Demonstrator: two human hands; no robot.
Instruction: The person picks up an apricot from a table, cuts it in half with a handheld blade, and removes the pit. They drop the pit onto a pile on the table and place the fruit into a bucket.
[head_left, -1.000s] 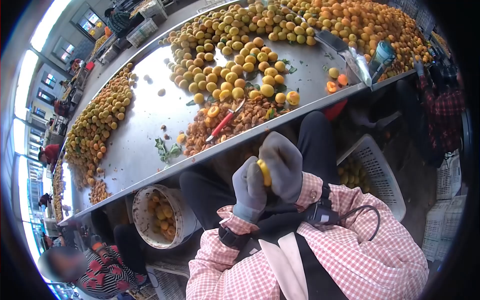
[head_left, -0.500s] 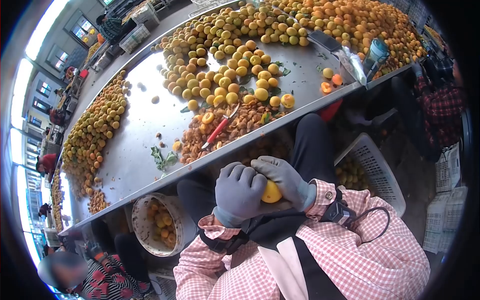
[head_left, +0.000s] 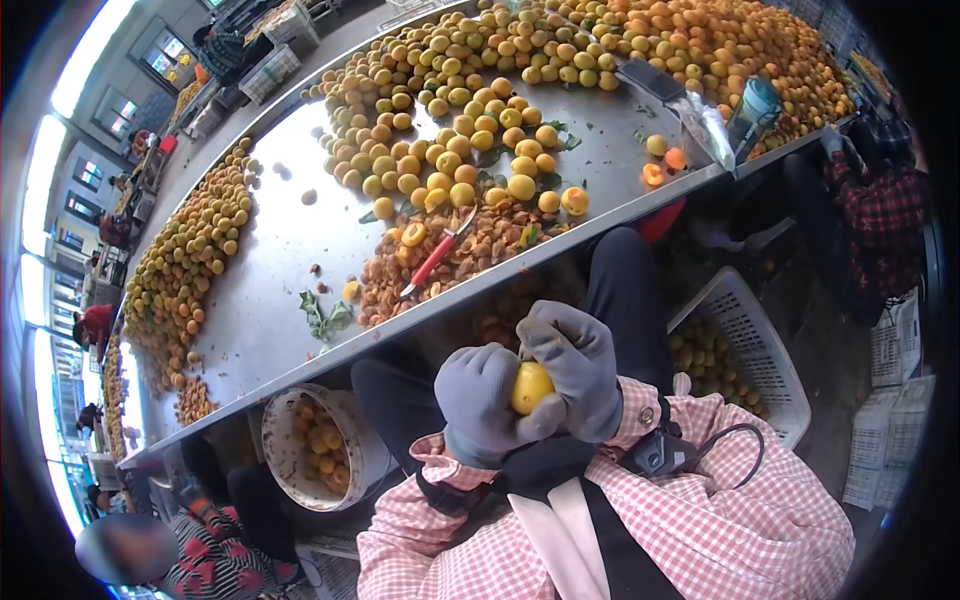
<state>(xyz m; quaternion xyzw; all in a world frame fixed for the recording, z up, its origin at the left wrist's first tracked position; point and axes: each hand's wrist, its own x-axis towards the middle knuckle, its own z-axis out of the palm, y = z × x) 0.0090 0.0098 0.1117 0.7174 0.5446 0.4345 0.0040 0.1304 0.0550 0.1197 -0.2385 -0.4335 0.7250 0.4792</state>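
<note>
Both of my hands wear grey gloves and meet over my lap, below the table edge. A yellow apricot (head_left: 530, 386) sits between them. My left hand (head_left: 477, 402) cups it from the left and my right hand (head_left: 578, 362) wraps it from above and the right, thumbs pressed on the fruit. On the steel table (head_left: 270, 250) in front of me lie a pile of brown pits (head_left: 470, 245) and a red-handled knife (head_left: 437, 254), with heaps of loose apricots (head_left: 450, 150) beyond.
A white bucket (head_left: 285, 465) holding apricot halves stands at my lower left. A white plastic crate (head_left: 755, 335) with fruit sits at my right. Another person in a plaid sleeve (head_left: 885, 215) works at the right. A teal cup (head_left: 757, 102) stands near the table edge.
My hands have turned the apricot and lifted it slightly; more of the yellow fruit shows between the gloves than half a second ago.
</note>
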